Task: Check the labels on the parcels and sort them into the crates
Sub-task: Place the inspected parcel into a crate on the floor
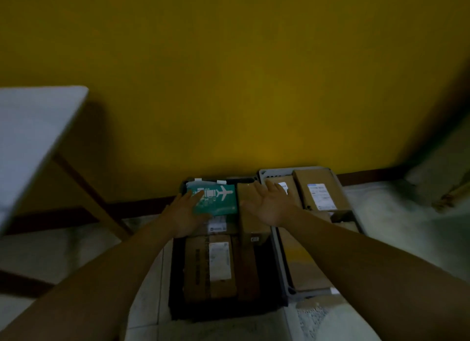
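Taking the black crate [175, 277] as the landmark: the green parcel [216, 200], printed with a white aeroplane, lies at its far end, on top of other cardboard parcels. The left hand [185, 213] reaches onto the parcel's near-left corner with fingers spread flat; whether the thumb is tucked under the edge cannot be told. The right hand [269, 203] hovers just right of the green parcel, fingers splayed, above a long brown parcel [251, 221] that stands along the crate's right side; it holds nothing.

The green parcel looks like a thin, stiff carton, probably light, with a smooth printed face that could slip under flat fingers. The safest hold would be on its 2 short edges, 1 hand each side, rather than pressing from above.

At the crate's near end sits a brown parcel with a white label [218, 261]. Touching the crate's right wall is a grey crate [279, 259], also carrying labelled boxes [320, 193]. The black crate is packed tight, so fingers have little room beside the green parcel; lifting straight up is the clear path. The yellow wall [241, 73] stands just beyond the crate's far end, and a white worktop [33, 142] overhangs well to its left.
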`<state>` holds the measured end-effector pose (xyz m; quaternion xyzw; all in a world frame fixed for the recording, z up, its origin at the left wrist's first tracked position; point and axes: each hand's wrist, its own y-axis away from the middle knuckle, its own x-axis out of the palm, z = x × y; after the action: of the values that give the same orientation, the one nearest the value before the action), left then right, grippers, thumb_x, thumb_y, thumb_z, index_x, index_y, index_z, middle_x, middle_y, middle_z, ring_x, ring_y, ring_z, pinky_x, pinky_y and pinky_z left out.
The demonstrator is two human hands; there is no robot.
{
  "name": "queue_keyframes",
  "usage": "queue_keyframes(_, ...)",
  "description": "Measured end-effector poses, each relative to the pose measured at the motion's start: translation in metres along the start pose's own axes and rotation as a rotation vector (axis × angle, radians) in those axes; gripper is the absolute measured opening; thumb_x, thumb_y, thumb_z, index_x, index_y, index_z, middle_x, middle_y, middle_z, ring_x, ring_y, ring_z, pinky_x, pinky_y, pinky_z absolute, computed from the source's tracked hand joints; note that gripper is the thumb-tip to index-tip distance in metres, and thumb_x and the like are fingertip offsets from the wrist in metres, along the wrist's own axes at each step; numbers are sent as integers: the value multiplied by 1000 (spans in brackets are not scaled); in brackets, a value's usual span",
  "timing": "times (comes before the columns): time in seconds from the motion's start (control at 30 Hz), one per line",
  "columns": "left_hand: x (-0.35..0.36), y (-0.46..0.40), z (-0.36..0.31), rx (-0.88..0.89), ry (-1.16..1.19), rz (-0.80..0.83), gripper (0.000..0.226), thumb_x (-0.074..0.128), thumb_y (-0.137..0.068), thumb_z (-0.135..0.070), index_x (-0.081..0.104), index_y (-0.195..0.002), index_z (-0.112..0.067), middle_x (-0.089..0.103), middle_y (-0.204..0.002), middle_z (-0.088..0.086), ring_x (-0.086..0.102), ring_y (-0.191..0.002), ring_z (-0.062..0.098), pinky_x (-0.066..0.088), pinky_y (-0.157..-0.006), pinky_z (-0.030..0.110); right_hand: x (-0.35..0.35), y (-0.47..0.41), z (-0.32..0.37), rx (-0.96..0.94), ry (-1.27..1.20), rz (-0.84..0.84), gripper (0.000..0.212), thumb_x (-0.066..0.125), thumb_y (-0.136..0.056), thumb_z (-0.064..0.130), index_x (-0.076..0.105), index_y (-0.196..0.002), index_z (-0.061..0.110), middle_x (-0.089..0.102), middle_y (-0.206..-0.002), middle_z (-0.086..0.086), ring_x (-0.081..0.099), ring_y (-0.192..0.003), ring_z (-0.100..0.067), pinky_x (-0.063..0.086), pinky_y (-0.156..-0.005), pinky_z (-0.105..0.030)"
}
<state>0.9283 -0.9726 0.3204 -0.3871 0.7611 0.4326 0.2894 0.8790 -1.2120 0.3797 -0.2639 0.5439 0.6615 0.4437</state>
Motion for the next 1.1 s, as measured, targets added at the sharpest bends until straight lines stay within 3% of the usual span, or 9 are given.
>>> queue_keyframes(0.07, -29, 28, -15, 11, 50, -4, 120, 43, -58, -95, 17, -154, -28, 10, -161, -4, 15, -147, 24, 22, -118, 49, -32, 36, 15, -5, 12, 5, 78, 30, -98, 61, -3, -155, 21, -6, -163, -6, -5, -150, -26, 0, -119, -40)
queue_keyframes(0.1, -49, 51, -31, 39, 90, 14, 111, 49, -67, -88, 18, -154, -27, 13, -160, -5, 19, -146, 22, 23, -118, 47, -46, 53, 22, 3, 15, 0, 80, 30, -97, 64, -2, -156, 21, -5, -163, -8, -3, -150, -27, 1, -119, -41)
queue_keyframes(0.2, -94, 112, -66, 81, 198, 67, 70, 59, -92, -43, 24, -150, -25, 24, -149, -12, 32, -135, 13, 26, -114, 26, -80, 103, 42, 30, -1, 33, 84, 32, -94, 67, -2, -156, 22, -4, -163, -9, -1, -150, -27, 2, -119, -45)
queue_keyframes(0.33, -149, 168, -78, 61, 245, 88, 116, 54, -58, -91, 27, -151, -28, 29, -155, -6, 36, -138, 17, 36, -113, 39, -132, 168, 74, -10, 62, 6, 83, 33, -95, 65, 0, -156, 21, -1, -164, -8, 3, -150, -26, 4, -121, -49)
queue_keyframes(0.4, -179, 203, -101, 93, 196, 80, 103, 54, -72, -81, 23, -153, -24, 22, -155, -10, 28, -142, 17, 27, -117, 33, -155, 190, 88, -37, 82, -19, 82, 33, -95, 66, 2, -156, 21, 3, -163, -8, 8, -149, -27, 10, -120, -47)
queue_keyframes(0.47, -202, 239, -120, 108, 90, 11, 76, 52, -94, -50, 16, -154, -21, 15, -157, -6, 16, -146, 19, 17, -116, 28, -176, 211, 102, -67, 96, -33, 81, 32, -95, 65, 1, -156, 23, 3, -163, -8, 9, -149, -29, 14, -120, -46)
queue_keyframes(0.53, -222, 264, -130, 103, 35, -45, 72, 50, -97, -39, 8, -154, -22, 6, -161, 0, 8, -148, 19, 11, -116, 28, -190, 224, 114, -96, 95, -52, 82, 32, -94, 67, 1, -156, 24, 2, -163, -8, 8, -149, -27, 14, -120, -47)
queue_keyframes(0.77, -277, 360, -126, -23, 122, -294, 72, 52, -96, -43, 14, -154, -25, 4, -162, 2, 6, -149, 19, 11, -117, 32, -227, 265, 165, -301, 128, -109, 85, 32, -91, 70, 1, -156, 25, 0, -164, -3, 6, -150, -23, 13, -120, -44)
queue_keyframes(1.1, -301, 503, -68, -282, 121, -493, 70, 48, -94, -52, 15, -153, -31, 5, -162, 3, 8, -149, 25, 14, -119, 42, -232, 324, 252, -516, 178, -102, 83, 34, -92, 70, 7, -156, 26, 5, -164, 0, 8, -150, -22, 17, -120, -44)
